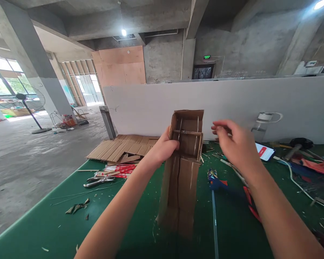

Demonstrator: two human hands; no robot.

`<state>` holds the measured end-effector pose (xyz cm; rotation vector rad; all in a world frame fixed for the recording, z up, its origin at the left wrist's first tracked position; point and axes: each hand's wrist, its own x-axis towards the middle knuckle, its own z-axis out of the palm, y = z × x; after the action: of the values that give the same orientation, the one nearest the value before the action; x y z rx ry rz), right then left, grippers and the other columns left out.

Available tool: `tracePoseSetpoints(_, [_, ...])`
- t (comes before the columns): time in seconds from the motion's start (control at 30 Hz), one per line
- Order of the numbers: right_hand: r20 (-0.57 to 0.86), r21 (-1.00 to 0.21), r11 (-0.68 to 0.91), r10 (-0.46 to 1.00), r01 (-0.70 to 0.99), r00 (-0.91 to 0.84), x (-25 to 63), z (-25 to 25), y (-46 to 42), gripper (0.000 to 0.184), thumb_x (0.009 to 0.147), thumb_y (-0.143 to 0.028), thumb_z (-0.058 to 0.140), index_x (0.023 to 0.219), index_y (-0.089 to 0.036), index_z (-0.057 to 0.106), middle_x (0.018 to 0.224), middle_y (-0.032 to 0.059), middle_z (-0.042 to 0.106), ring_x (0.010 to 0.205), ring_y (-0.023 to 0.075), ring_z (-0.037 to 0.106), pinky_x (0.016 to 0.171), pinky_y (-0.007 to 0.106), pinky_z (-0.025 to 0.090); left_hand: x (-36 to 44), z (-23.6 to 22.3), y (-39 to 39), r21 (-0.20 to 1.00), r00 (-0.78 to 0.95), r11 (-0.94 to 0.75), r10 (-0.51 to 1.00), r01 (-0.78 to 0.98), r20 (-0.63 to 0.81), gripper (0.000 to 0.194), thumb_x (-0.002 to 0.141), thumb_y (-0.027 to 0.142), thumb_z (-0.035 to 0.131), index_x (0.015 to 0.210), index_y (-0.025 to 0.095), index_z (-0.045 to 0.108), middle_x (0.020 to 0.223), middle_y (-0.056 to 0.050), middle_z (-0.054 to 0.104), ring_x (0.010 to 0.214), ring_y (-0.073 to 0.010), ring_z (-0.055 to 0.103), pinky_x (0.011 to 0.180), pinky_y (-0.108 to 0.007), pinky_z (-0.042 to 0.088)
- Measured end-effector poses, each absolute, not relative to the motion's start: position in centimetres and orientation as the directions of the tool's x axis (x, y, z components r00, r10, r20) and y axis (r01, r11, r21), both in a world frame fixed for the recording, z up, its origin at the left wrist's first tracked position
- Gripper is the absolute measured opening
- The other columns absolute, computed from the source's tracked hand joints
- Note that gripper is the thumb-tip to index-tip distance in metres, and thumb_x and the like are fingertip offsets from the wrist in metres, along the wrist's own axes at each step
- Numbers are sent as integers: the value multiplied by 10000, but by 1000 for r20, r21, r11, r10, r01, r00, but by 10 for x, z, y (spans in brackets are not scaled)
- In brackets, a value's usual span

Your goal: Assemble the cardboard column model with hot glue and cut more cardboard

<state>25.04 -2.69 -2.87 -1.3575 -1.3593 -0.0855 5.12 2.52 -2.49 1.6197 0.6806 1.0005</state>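
Observation:
A long brown cardboard piece (187, 180) stretches toward me over the green table, its far end folded into a box with a cross strip and thin sticks inside. My left hand (163, 145) is closed on the left wall of that box end, thumb over the edge. To the right, my right hand (233, 142) hovers apart from the cardboard, its fingers loosely bent and nothing visible in them. Below it on the table lie a glue stick (215, 219) and a blue tool tip (217, 182), partly in shadow.
Flat cardboard sheets (118, 149), red-and-white wrapped sticks (118, 171) and metal pliers (98, 181) lie left on the green table (97, 226). To the right are a phone (264, 151), a clear bottle (260, 127), a hammer (297, 146) and a white cable (293, 176). A white partition (151, 104) stands behind.

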Motion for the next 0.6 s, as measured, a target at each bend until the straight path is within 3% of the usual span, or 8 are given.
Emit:
tracePoseSetpoints(0.07, [617,-424,124,765,897,186,264,-40,-32,278,840,-255,495,1068,-190,639,936,89,720,870,259,673,774,407,492,48,-27,34,956,472,-292,838,-36,274,413,566,87,469,960,201,521,776,17,510,769,-145,456,699,-262,387])
tracePoseSetpoints(0.17, [91,-159,-79,991,984,95,276,-70,-42,327,809,-231,534,1119,-185,629,1051,132,705,949,304,671,774,406,487,47,-29,46,956,445,-290,852,-38,276,405,541,83,464,923,206,516,727,24,493,733,-142,451,679,-260,388])
tracePoseSetpoints(0.2, [-77,-67,-107,992,992,101,277,-81,-45,315,784,-219,567,1087,-183,645,1078,145,697,978,327,663,784,420,485,48,-29,49,959,435,-280,858,-45,271,402,534,84,461,913,207,511,714,27,485,721,-139,450,670,-258,386])
tracePoseSetpoints(0.27, [-228,55,-160,959,986,168,277,-103,-50,379,749,-103,548,1105,-194,642,1133,142,677,1030,326,647,807,424,483,49,-31,55,966,420,-253,871,-61,255,400,524,91,456,903,211,500,692,35,473,695,-134,450,648,-254,376])
tracePoseSetpoints(0.4, [-195,123,-253,942,960,274,274,-130,-52,625,708,38,494,1302,-156,512,1264,180,589,1183,343,553,849,441,474,49,-34,61,978,408,-199,888,-69,210,451,505,99,449,937,219,491,676,37,479,672,-138,459,617,-255,358])
tracePoseSetpoints(0.6, [-113,129,-296,944,946,311,279,-139,-51,397,757,23,445,1103,-86,606,1166,223,597,1125,347,572,819,416,464,45,-34,58,982,427,-179,884,-65,190,453,519,91,453,952,220,486,698,32,490,686,-134,460,620,-254,365])
